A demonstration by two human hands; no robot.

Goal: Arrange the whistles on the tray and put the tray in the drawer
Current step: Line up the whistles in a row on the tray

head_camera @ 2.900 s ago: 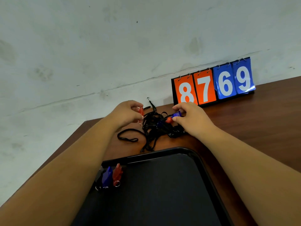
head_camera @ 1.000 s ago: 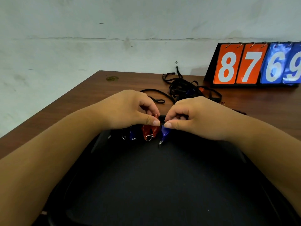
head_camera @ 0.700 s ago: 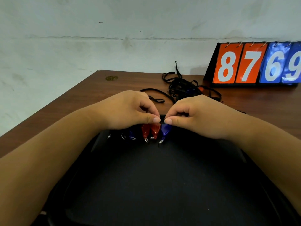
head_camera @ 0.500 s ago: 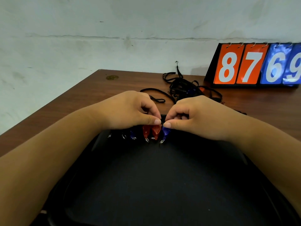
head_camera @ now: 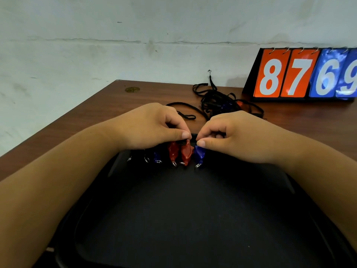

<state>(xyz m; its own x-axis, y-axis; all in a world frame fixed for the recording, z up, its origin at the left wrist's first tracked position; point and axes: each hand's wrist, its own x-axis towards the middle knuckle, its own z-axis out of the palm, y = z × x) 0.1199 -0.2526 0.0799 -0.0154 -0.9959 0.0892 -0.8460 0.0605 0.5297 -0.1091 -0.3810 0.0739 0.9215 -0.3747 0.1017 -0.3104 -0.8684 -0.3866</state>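
Left hand (head_camera: 152,126) pinches red whistle (head_camera: 187,153), right hand (head_camera: 231,136) pinches blue whistle (head_camera: 199,154); each grip should release only once seated square in tray (head_camera: 193,219) row.

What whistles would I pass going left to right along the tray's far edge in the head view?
left blue whistle → left red whistle → right red whistle → right blue whistle. Left of these, only key rings show clearly.

Row's leftmost whistles (head_camera: 146,158) mostly beneath left hand (head_camera: 152,126).
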